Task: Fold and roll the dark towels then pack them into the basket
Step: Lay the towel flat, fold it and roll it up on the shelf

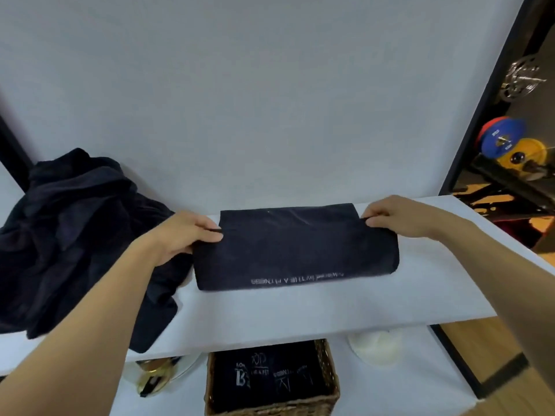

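Both arms extended forward, left hand (186,235), right hand (390,216), fingers and thumbs pinching

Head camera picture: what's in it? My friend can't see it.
The left hand and right hand pinch the ends of a folded dark towel on a white table. A heap of dark towels lies to its left; a wicker basket below holds more towels.

1. Left hand (186,235) is pinching the folded dark towel (295,250) at its 9 o'clock edge.
2. Right hand (390,216) is pinching its 2 o'clock corner.
3. The towel is lying flat on the white table (300,310).
4. A loose towel pile (75,235) is sitting at 9 o'clock.
5. A wicker basket (329,373) at 6 o'clock is holding rolled towels (264,379).
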Action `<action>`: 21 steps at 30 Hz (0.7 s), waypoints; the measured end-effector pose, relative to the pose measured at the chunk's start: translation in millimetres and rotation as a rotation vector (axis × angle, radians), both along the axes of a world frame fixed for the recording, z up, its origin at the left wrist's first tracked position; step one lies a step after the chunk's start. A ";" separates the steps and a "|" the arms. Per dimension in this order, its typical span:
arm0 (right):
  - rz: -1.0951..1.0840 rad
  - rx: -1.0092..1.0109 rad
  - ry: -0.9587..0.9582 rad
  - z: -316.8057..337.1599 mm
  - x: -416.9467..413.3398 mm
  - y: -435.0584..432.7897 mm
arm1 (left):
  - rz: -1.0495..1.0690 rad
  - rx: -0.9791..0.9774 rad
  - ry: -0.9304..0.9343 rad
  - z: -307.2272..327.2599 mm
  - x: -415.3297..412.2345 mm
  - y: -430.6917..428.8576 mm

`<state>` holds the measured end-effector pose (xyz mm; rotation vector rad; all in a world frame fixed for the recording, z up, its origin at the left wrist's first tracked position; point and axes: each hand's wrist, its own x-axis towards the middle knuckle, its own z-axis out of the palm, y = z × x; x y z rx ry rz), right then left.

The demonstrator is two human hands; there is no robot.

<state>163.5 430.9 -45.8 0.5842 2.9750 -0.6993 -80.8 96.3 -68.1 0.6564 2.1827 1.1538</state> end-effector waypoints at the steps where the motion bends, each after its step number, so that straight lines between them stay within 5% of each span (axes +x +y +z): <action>1: -0.028 0.004 0.070 -0.5 -16.6 10.2 | 0.093 0.049 0.033 -0.3 -11.1 13.0; 6: -0.219 0.058 0.227 -29.6 -95.3 43.2 | 0.386 0.073 0.259 -23.4 -61.8 75.9; 9: -0.301 0.273 0.214 -64.8 -127.0 42.0 | 0.453 -0.163 0.558 -44.1 -64.4 107.7; 12: -0.056 0.344 0.314 -97.1 -142.5 -1.8 | 0.152 -0.145 0.875 -68.4 -20.3 145.8; 15: 0.135 0.325 0.125 -117.1 -147.4 -22.8 | -0.229 -0.346 0.857 -95.8 7.0 163.1; 21: -0.121 0.299 -0.001 -112.3 -129.9 49.4 | -0.203 -0.525 0.829 -89.6 -21.8 117.6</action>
